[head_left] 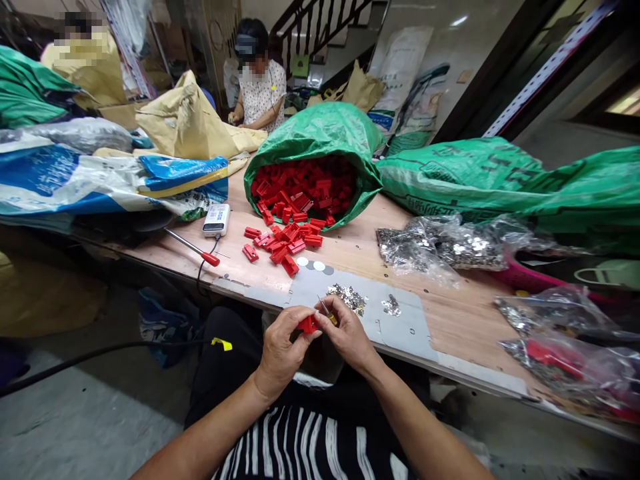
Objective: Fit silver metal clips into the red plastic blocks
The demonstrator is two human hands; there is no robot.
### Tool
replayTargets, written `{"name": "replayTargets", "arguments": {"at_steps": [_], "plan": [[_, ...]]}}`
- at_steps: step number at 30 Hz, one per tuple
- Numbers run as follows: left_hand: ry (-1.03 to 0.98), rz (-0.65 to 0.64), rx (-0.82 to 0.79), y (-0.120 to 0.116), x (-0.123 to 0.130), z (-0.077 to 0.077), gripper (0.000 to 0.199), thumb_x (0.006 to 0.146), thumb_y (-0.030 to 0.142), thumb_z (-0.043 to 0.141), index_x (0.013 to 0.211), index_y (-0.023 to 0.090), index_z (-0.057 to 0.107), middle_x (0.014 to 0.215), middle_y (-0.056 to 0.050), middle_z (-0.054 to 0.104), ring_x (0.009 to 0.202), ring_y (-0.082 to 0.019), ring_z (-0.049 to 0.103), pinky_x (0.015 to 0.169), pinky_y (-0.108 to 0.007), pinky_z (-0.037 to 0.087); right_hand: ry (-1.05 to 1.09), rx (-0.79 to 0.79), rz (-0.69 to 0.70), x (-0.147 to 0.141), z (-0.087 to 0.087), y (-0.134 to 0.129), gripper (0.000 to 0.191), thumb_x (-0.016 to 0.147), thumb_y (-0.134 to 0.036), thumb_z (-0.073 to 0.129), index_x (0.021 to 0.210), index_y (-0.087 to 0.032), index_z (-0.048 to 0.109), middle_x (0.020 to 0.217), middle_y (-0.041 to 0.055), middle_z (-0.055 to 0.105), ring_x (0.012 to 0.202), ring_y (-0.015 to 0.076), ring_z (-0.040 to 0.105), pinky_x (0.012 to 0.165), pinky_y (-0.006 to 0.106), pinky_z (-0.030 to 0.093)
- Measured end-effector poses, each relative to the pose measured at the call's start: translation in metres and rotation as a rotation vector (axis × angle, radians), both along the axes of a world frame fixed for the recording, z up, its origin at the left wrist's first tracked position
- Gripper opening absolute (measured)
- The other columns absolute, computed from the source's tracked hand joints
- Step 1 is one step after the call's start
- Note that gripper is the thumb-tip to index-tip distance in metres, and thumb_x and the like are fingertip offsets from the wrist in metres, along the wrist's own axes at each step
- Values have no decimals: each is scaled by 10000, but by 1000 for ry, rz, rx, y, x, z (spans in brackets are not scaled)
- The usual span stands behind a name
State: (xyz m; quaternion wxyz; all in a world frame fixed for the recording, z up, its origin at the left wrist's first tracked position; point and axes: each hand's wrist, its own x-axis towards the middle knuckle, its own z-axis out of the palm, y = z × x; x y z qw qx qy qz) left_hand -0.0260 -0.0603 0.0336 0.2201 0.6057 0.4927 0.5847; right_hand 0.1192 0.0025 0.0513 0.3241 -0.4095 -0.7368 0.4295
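Between the thumb and fingers of my left hand [285, 343] is a small red plastic part [309, 325]. My right hand [347, 333] is closed on a small tool with a yellow handle [332, 319] and a thin metal shaft, close beside the red part. Both hands meet just off the table's front edge, above my lap. Beyond them a pile of small shiny metal pieces [350, 299] lies on a grey mat [400, 327], with a smaller heap [391, 305] to its right. Loose red plastic parts [285, 241] lie farther back. My fingers partly hide the held part.
A green sack [320, 130] spills red parts onto the table. Nearby are a red-handled screwdriver [193, 248] and a white device [217, 220] with a cable. Bags of metal pieces [450, 243] lie right. A person [260, 87] sits across; another is at far left.
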Motion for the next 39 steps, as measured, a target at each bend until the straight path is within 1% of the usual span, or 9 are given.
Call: {"name": "replayTargets", "arguments": {"at_steps": [4,9,11,13,15,18,21,27,39], "plan": [[-112,-26,-110,-1,1,2,334,789,209,671,1120,226,629,1066,-50,691,969,-171,654,881,-290,523,71,-90,38,2,0,2,153,839,-343,583,891,-205,546,796,-15,515,739,136,471,676,256,387],[-360,-53,-310,-2,1,4,412,771,277,685,1170,210,608,1089,-50,695,950,-181,668,868,-281,535,210,-398,62,5,6,-1,291,850,-483,549,942,-211,497,686,-47,450,523,86,362,486,221,298],[-391,-76,-334,-1,1,4,426,776,280,676,1188,207,595,1076,-50,696,944,-180,667,880,-288,528,230,-440,50,8,7,-2,322,857,-510,522,967,-209,495,704,-42,457,496,74,351,462,215,279],[-385,-90,-343,-1,0,3,427,779,271,672,1192,206,586,1088,-53,688,963,-181,659,898,-295,517,197,-403,50,11,7,-2,323,877,-498,490,1008,-204,518,739,-25,475,506,77,380,469,220,304],[-335,-98,-341,1,-3,2,401,773,253,673,1163,202,593,1094,-56,681,963,-180,654,893,-296,516,103,-302,71,15,6,-2,299,902,-449,463,1044,-204,558,782,-3,496,545,92,431,503,235,358],[-172,-90,-316,7,-8,0,338,777,211,654,1112,201,608,1061,-53,688,935,-181,657,876,-308,520,-82,-73,82,18,3,-2,259,917,-354,457,1071,-216,614,860,34,539,678,137,523,618,275,440],[27,-55,-250,14,-14,-3,345,785,166,625,1125,218,604,1097,-51,683,1005,-193,638,935,-342,490,-208,82,58,16,1,-3,254,898,-275,492,1118,-221,609,878,46,601,783,172,566,727,309,456],[220,-65,-210,28,-20,-9,435,776,135,618,1201,221,581,1133,-63,676,1043,-205,624,951,-379,487,-314,164,43,11,0,-2,144,873,-207,509,969,-219,615,883,31,666,786,173,600,752,311,457],[195,-132,-271,35,-25,-3,426,767,120,626,1181,214,595,1106,-46,689,999,-178,637,928,-326,488,-365,185,95,12,4,3,172,858,-147,516,945,-205,654,914,49,663,860,180,608,780,310,457]]}}
